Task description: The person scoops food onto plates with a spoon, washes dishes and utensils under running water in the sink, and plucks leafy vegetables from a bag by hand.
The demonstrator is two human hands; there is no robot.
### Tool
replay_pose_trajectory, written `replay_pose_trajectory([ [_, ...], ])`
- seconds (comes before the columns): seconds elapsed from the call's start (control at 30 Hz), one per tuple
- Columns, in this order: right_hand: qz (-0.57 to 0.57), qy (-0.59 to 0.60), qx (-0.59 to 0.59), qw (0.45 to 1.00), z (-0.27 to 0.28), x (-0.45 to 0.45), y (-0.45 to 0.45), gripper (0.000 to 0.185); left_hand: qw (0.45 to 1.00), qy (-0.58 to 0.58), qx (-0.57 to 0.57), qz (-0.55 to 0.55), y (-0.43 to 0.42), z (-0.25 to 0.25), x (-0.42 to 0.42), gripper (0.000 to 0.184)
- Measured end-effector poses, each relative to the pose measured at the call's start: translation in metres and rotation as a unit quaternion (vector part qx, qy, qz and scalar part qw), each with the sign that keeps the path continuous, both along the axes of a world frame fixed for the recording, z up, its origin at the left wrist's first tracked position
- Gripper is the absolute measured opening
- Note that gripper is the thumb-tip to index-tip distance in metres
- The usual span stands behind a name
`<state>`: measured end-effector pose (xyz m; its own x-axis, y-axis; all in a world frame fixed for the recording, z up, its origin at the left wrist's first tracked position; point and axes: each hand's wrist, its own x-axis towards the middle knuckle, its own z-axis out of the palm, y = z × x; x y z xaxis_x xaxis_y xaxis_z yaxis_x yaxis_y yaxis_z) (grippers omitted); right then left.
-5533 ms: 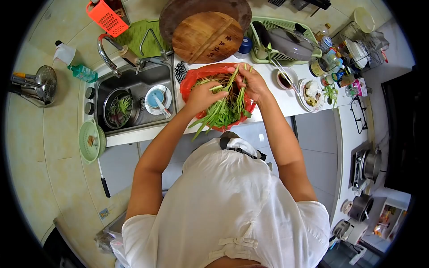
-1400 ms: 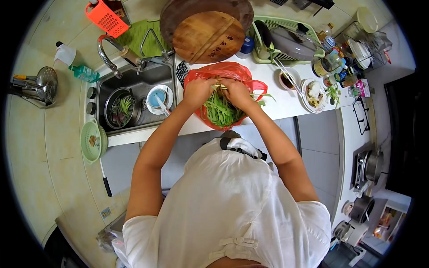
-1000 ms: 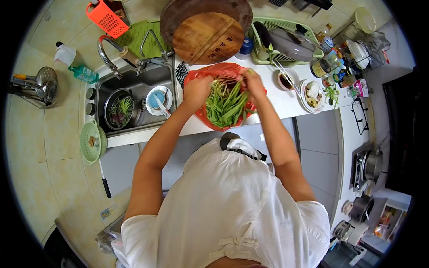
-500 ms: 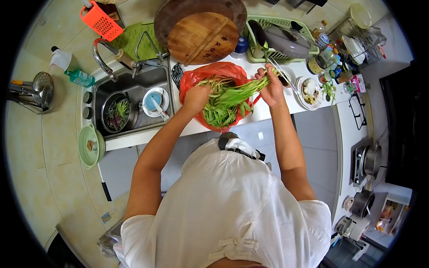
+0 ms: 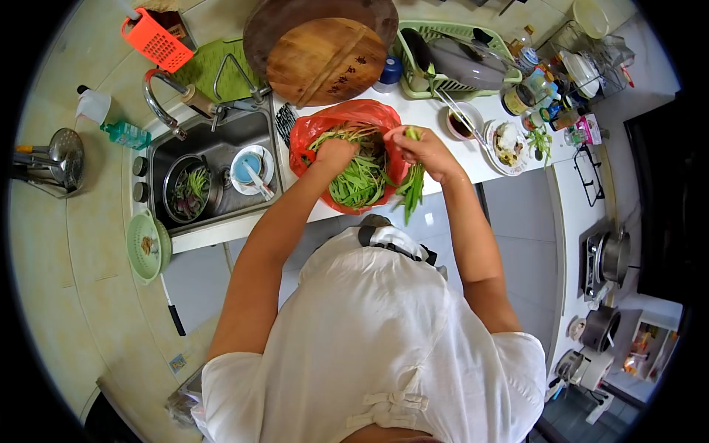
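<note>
A red plastic bag [image 5: 304, 131] lies open on the white counter, filled with leafy green stems [image 5: 359, 181]. Inside the bag's upper left part is my left hand [image 5: 337, 154], its fingers down among the stems and hidden. My right hand [image 5: 428, 152] is closed around a small bunch of greens [image 5: 411, 193] at the bag's right edge, the leaves hanging down over the counter's front edge. To the left, a metal pot [image 5: 173, 204] with greens and purplish pieces stands in the sink [image 5: 240, 202], beside stacked bowls [image 5: 244, 168].
Behind the bag lean round wooden boards [image 5: 325, 63]. A green dish rack [image 5: 419, 88] stands at the back. Right of the bag are a bowl of dark liquid [image 5: 461, 124] with chopsticks and a plate of food [image 5: 508, 148]. A green colander [image 5: 144, 249] sits left of the sink.
My right hand has drawn a bunch of greens out and moved it to the bag's right side, where the leaves now hang down. My left hand has stayed over the bag. The view has shifted slightly.
</note>
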<state>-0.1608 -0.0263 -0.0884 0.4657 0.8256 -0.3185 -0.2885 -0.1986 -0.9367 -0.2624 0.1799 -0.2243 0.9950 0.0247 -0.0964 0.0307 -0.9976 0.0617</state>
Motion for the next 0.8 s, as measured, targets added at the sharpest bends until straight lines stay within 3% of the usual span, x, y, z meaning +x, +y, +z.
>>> replay_pose_trajectory([
  [0.1,0.065,-0.091,-0.061,0.992,-0.013,-0.006,0.008,0.017,0.999,0.025,-0.021,-0.02,-0.003,0.01,-0.003,0.019],
  [0.13,0.073,-0.163,-0.043,0.983,-0.057,0.003,0.011,0.02,0.999,0.042,-0.002,-0.031,-0.005,0.009,-0.003,0.019],
  [0.2,0.117,-0.267,-0.158,0.943,-0.081,0.001,0.019,0.02,0.995,0.076,0.035,-0.05,-0.008,0.002,-0.002,0.019],
  [0.23,0.138,-0.317,-0.215,0.913,-0.089,-0.001,0.024,0.022,0.996,0.067,0.034,-0.041,-0.007,-0.003,-0.001,0.018],
  [0.37,0.141,-0.405,-0.259,0.866,-0.113,-0.022,0.036,0.032,1.0,0.0,-0.025,-0.018,-0.008,-0.003,0.0,0.013],
  [0.5,0.101,-0.407,-0.305,0.855,-0.096,-0.03,0.048,0.034,0.993,-0.069,-0.095,-0.014,-0.014,0.032,-0.007,0.01],
  [0.6,-0.031,-0.439,-0.258,0.86,-0.085,-0.034,0.051,0.031,0.987,-0.08,-0.14,0.02,-0.01,0.057,-0.017,0.011],
  [0.8,0.051,-0.461,-0.243,0.852,-0.065,-0.028,0.048,0.026,0.975,-0.141,-0.163,0.046,0.003,0.066,-0.033,0.01],
])
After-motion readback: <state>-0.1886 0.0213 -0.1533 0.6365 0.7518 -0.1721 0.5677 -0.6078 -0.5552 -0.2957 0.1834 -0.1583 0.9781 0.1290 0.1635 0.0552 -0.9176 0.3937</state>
